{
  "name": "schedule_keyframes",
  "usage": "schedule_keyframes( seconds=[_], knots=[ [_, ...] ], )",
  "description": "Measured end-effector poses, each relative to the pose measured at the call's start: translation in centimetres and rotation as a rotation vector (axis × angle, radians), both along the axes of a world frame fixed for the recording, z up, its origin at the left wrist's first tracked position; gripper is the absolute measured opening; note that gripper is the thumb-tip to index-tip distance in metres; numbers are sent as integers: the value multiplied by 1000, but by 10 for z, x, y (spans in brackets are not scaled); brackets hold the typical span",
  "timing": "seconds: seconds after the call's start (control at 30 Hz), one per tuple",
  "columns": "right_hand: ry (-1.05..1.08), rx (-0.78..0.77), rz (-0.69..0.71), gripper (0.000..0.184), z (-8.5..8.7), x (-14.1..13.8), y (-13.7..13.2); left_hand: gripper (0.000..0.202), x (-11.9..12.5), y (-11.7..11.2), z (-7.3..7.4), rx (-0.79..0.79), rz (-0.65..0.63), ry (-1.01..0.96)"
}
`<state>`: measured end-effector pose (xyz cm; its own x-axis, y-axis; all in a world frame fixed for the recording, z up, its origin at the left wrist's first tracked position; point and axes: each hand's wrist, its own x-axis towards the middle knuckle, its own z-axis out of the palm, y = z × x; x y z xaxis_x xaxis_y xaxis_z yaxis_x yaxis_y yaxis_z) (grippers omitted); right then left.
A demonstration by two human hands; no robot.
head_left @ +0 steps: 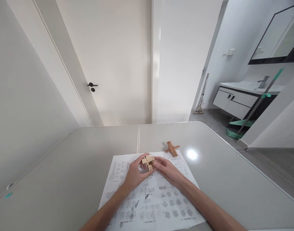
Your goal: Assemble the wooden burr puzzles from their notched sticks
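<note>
Between my two hands is a light wooden burr puzzle (148, 159) made of interlocking notched blocks, held just above a printed sheet. My left hand (135, 171) grips it from the left, thumb below and fingers curled behind. From the right, my right hand (166, 168) pinches its lower right side between thumb and fingers. The fingers partly hide the puzzle's sides. A second wooden piece, darker and cross-shaped (172, 148), lies at the sheet's upper right edge. The large white instruction sheet (151, 213) under my hands carries rows of small grey diagrams, too small to read.
The grey table (65, 179) has a seam down its far middle and a bright light reflection at right. Behind it stands a white door (118, 64) with a black handle. To the right are a washbasin cabinet (236, 99), a mop (201, 99) and a green dustpan (233, 133).
</note>
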<state>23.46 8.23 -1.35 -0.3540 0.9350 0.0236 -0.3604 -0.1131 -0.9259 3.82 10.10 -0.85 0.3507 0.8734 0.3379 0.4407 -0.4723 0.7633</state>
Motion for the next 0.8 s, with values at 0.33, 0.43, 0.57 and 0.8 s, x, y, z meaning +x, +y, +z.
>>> schedule_keyframes(
  seconds=[0.33, 0.43, 0.57, 0.8],
  knots=[
    [15, 23, -33, 45, -10, -2, 1, 64, -3, 0, -8, 148, -19, 92],
    [-16, 39, -15, 44, -7, -1, 0, 60, -1, -1, -8, 193, -21, 112],
    [-41, 44, -18, 50, -6, 1, -1, 53, 0, -2, -3, 187, -54, 99],
    [-40, 34, 10, 47, -8, 4, 1, 54, -1, -2, 0, 98, -129, 72]
  ],
)
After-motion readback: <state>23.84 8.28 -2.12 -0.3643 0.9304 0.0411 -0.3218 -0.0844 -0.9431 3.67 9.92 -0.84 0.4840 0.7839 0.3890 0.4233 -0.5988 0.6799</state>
